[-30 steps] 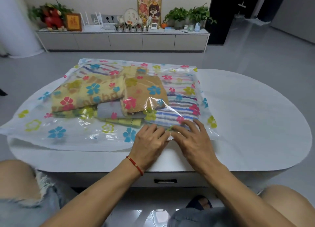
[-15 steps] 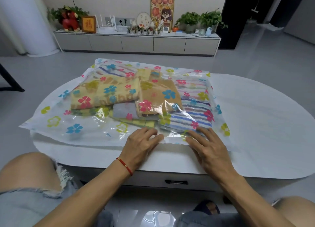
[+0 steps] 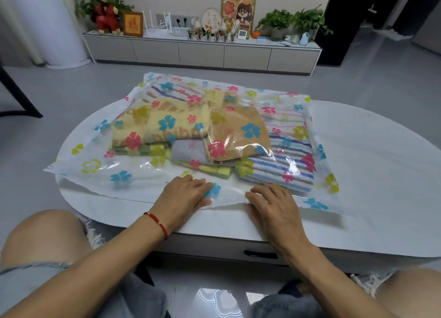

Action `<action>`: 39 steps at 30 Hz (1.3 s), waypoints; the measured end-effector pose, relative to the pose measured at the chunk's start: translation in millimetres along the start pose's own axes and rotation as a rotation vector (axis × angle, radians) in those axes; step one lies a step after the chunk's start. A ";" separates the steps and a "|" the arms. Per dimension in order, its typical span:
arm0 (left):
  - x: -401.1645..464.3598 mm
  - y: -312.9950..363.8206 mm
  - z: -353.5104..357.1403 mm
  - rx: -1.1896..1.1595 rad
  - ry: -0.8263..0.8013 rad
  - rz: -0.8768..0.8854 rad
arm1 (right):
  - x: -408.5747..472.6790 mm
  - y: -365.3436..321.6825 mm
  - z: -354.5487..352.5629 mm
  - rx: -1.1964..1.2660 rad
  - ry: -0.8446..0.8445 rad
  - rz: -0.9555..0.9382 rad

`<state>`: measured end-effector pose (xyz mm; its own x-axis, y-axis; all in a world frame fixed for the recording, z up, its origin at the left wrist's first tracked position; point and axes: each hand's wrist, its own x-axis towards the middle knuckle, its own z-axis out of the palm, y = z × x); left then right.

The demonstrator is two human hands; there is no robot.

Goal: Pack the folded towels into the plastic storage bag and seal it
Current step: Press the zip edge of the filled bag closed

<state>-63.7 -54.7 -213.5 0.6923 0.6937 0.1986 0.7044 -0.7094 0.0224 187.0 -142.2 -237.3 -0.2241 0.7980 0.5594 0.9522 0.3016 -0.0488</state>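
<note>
the clear plastic storage bag (image 3: 78, 174), printed with blue, pink and lime flowers, lay flat across the white oval table (image 3: 372, 174), its left corner jutting past the table's left edge. inside it, at the left, sat a yellow terry towel (image 3: 157, 124) with woven brown letters that could not be read, stacked on a green-and-yellow checked towel (image 3: 145, 150). towards the middle lay a small grey towel (image 3: 187, 151) and a tan towel (image 3: 238, 131), the film creased and shiny over it. at the right sat a blue-and-white striped towel (image 3: 279, 169), with a paler striped one (image 3: 286, 119) behind it towards the far edge.

at the table's near edge the left hand (image 3: 182, 199), a red cord bracelet (image 3: 156, 224) on its wrist, rested flat with fingers straight, pressing the bag's near hem. just right of it, apart from it, the right hand (image 3: 272, 206) lay flat too, fingers spread and pressing the same hem, fingertips beside the blue-striped towel.

beyond the table a long grey cabinet (image 3: 200, 52) held a framed gold plaque (image 3: 133, 24) with a character too blurred to read.
</note>
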 end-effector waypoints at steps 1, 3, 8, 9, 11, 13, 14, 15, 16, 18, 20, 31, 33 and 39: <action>0.1 0.5 -2.9 0.036 0.000 0.044 | -0.7 0.4 0.5 0.006 0.008 0.010; -2.1 -0.4 -6.5 0.134 0.049 0.132 | -1.6 -0.2 1.8 0.017 0.030 0.017; -18.0 7.9 -1.2 0.161 0.340 0.167 | -3.6 1.6 3.1 0.015 0.098 0.022; -20.6 12.8 2.0 0.162 0.364 0.158 | -4.1 1.4 3.3 0.014 0.108 0.020; -21.2 19.7 7.0 0.165 0.375 0.134 | -4.4 0.9 3.2 0.008 0.106 0.001; -16.1 26.7 7.0 0.090 0.380 0.092 | -3.3 2.7 1.4 0.007 0.085 -0.008; -11.6 32.3 6.4 0.037 0.371 0.082 | -2.4 3.5 -0.2 0.005 0.074 0.001; -5.8 40.3 6.0 -0.006 0.355 0.082 | -2.1 3.8 -1.9 0.004 0.068 0.016; 1.0 50.2 6.2 -0.038 0.340 0.086 | -1.9 3.9 -3.1 0.001 0.071 0.028; 14.4 72.0 8.8 -0.083 0.325 0.092 | -3.0 2.0 -4.5 -0.009 0.090 0.045; 25.6 88.2 11.7 -0.107 0.355 0.117 | -4.9 1.3 -4.6 -0.017 0.116 0.050; 25.4 56.5 9.6 -0.004 0.347 0.302 | -14.7 15.8 0.6 0.013 0.176 0.045; 14.8 36.5 8.4 0.008 0.318 0.286 | -16.4 20.6 -0.3 0.009 0.174 0.052; -13.1 -5.8 2.3 0.032 0.251 0.170 | -19.9 19.1 -7.2 -0.023 0.110 0.080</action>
<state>-76.6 -59.4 -218.5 0.7431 0.5105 0.4327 0.5893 -0.8056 -0.0614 211.1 -156.1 -243.4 -0.1238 0.7565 0.6422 0.9710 0.2258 -0.0788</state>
